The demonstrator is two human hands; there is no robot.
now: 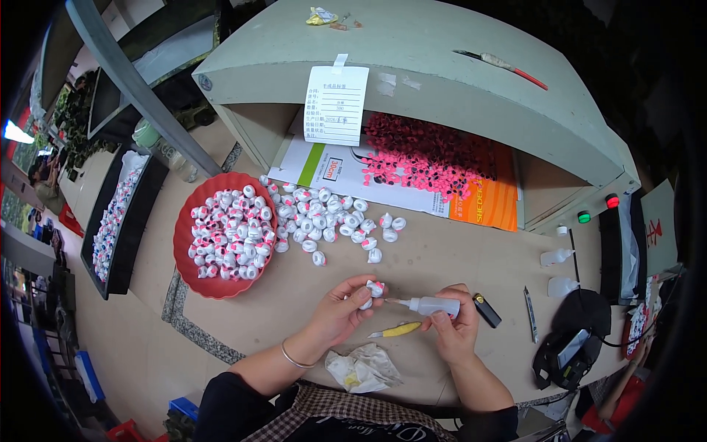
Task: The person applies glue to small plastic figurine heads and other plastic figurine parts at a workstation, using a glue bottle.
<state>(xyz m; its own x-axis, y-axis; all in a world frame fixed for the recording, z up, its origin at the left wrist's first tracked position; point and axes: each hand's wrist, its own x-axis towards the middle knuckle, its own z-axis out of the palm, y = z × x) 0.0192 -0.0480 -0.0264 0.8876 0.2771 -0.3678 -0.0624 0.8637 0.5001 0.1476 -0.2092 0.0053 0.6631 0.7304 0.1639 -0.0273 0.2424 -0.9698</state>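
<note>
Seen from above at a worktable [456, 258]: small squeeze bottle [434, 306] held in the right hand [453, 331], fingers wrapped closed around its body, lying nearly level with its long axis running left to right and its thin nozzle pointing left. Nozzle tip touching a small white piece with a pink spot [374, 289], pinched between the curled fingers of the left hand [346, 309], near the middle of the table and close to the body. Just nearer than the bottle, a yellow-handled knife [398, 330] lying flat; nearer still, a crumpled white rag [364, 368]. Right of the bottle, a small dark lighter-like object [486, 310] and a slim blade [530, 313], both clear of the hands. Farther away, a loose heap of white pieces [324, 217] spread on the table, with open table between it and the hands. To the far left, a red round bowl [199, 283] filled with white and pink pieces. Beyond, a grey open-fronted cabinet [442, 81] sheltering a mass of pink and black parts [431, 151] on printed sheets, a paper slip [336, 103] taped to its front edge. At the far left edge, a long black tray [136, 221] holding more white pieces.
</note>
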